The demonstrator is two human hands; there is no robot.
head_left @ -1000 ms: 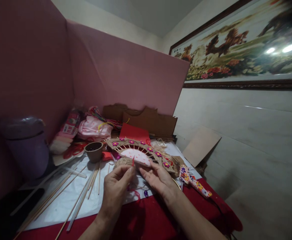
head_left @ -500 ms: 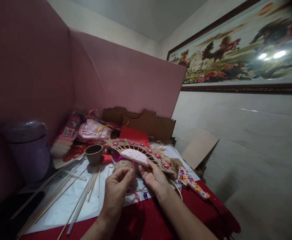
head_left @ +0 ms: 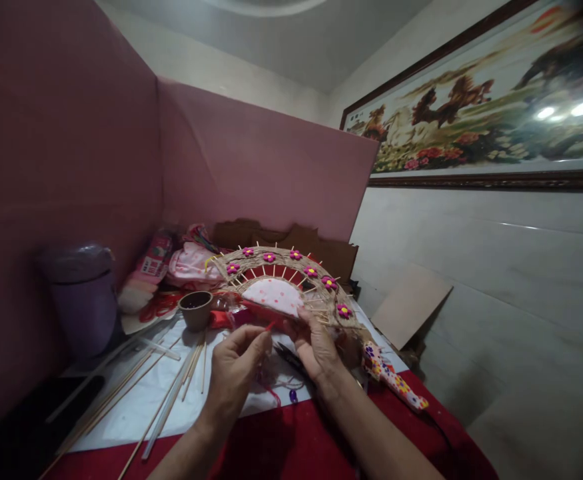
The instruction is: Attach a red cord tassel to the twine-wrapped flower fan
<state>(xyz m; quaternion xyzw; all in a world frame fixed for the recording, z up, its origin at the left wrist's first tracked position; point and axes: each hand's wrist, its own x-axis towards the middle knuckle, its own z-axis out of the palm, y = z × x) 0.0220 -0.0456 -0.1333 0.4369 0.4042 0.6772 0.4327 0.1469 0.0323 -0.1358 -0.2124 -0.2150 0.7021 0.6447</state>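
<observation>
A half-round fan (head_left: 274, 295) of thin sticks and twine stands up in front of me, with magenta flowers along its arc and white, pink-dotted cloth at its base. My right hand (head_left: 316, 347) grips its lower edge, thumb on the cloth. Thumb and finger of my left hand (head_left: 238, 367) are pinched on a thin red cord (head_left: 270, 326), its end poking out just below the fan. Between the hands lies a dark pointed tool (head_left: 288, 357), partly hidden by my right hand. A purple bead (head_left: 292, 396) rests on the table below.
A brown cup (head_left: 196, 311) stands left of the fan, near thin sticks (head_left: 136, 383) and clear rods (head_left: 166, 413). A flower-patterned glue gun (head_left: 396, 380) lies at right. Further left is a purple bin (head_left: 84, 313). Cardboard (head_left: 291, 235) leans behind.
The fan has tipped upright, so more of its face and flowers shows. The dark pointed tool has come into view beneath it. Both hands keep their hold.
</observation>
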